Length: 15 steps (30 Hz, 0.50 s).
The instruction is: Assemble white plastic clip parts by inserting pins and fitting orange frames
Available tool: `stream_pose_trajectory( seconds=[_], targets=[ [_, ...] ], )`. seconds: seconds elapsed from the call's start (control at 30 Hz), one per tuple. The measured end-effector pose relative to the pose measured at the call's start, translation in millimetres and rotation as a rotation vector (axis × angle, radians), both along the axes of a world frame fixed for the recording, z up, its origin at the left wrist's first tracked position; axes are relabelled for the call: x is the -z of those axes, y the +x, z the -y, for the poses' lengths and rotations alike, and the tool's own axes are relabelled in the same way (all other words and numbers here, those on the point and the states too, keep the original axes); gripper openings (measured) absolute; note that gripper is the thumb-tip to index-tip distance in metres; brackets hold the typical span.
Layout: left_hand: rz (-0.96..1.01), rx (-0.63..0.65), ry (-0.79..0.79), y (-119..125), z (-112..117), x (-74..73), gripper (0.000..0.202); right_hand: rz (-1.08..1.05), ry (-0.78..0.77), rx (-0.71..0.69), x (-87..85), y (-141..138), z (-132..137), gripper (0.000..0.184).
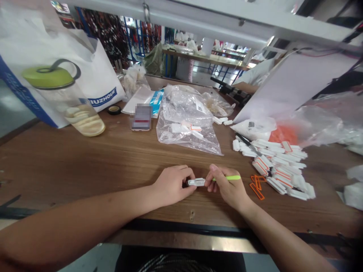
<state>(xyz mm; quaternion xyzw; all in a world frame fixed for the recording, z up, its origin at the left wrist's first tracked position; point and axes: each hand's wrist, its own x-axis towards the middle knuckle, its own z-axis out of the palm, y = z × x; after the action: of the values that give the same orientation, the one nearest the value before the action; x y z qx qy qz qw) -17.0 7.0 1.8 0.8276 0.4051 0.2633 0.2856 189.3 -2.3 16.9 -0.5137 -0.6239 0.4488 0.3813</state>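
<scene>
My left hand (172, 184) rests on the wooden table (85, 162) near its front edge, fingers closed on a small white rectangular part (196, 182). My right hand (227, 187) sits just right of it, fingers pinched around a thin green tool (233, 177) whose tip meets the white part. To the right lies a heap of several similar white parts (279, 166), some with orange-red outlines, and loose orange frames (256, 186) lie beside my right hand.
A clear plastic bag (187, 121) holding white parts lies mid-table. A green-lidded jar (70, 102) and a white shopping bag (93, 75) stand at back left, with a phone (141, 118) and tape roll (114, 109). More plastic bags (312, 121) sit at right.
</scene>
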Motion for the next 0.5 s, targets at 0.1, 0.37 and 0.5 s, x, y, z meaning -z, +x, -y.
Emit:
stream_pose_trajectory(
  seconds=[0.1, 0.37, 0.5],
  targets=[
    [0.001, -0.006, -0.003, 0.2, -0.4, 0.7, 0.009, 0.001, 0.019, -0.01, -0.9, -1.7, 0.9, 0.054],
    [0.017, -0.016, -0.008, 1.0, 0.4, 3.5, 0.009, 0.053, 0.057, -0.047, 5.3, -3.2, 1.8, 0.05],
    [0.017, -0.024, -0.004, 1.4, 0.2, 2.6, 0.009, 0.059, 0.075, -0.047, 4.9, -3.9, 2.1, 0.051]
  ],
)
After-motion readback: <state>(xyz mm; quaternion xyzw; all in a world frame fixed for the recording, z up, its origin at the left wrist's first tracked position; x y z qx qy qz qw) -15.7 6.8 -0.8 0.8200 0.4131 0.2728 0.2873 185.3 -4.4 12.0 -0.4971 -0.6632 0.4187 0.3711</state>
